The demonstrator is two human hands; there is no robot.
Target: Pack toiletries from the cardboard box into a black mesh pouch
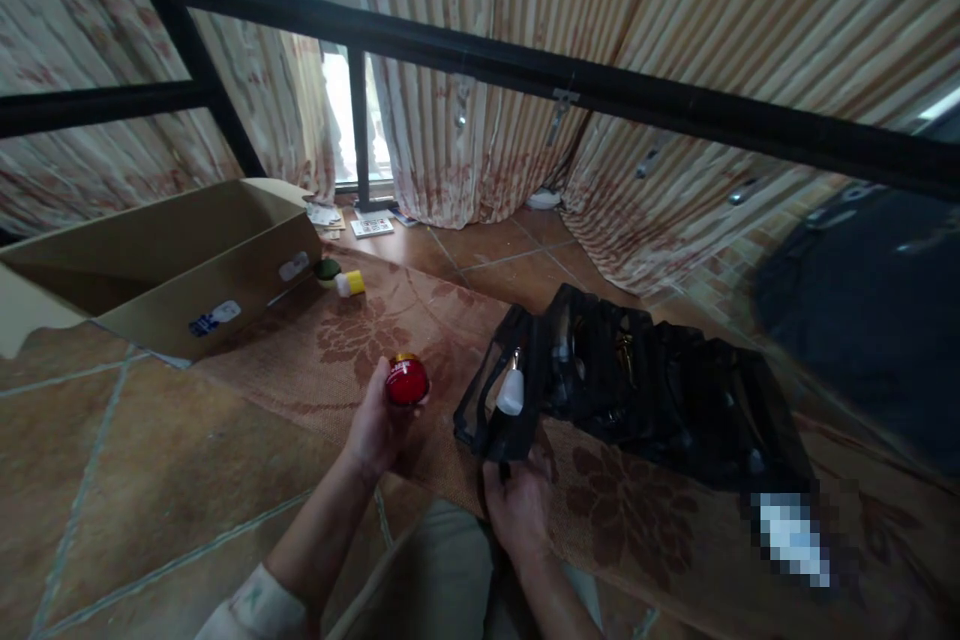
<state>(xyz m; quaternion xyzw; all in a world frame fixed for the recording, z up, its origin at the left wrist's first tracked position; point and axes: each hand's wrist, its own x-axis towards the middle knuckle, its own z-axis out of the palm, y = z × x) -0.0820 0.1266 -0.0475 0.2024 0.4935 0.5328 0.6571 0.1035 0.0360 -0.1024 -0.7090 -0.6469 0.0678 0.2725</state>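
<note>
A shiny red round jar [407, 382] with a gold-coloured rim is held up in my left hand [379, 420], fingers wrapped around its side. To the right, a long black mesh organizer bag [637, 380] with several compartments lies on the patterned mat [450, 330]. My right hand [521, 500] grips the bag's near left corner, its fingertips partly hidden beneath the edge. In the bag's left end compartment sits a white bottle with a thin gold neck [511, 390]. Dark items in the other compartments are too dim to name.
An open cardboard box [225, 290] stands at the left. Beside it lie a small yellow-and-white container [350, 283] and a dark green round item [327, 269]. Black metal rails [450, 55] cross in front of curtains [480, 150]. Papers [371, 223] lie near the window.
</note>
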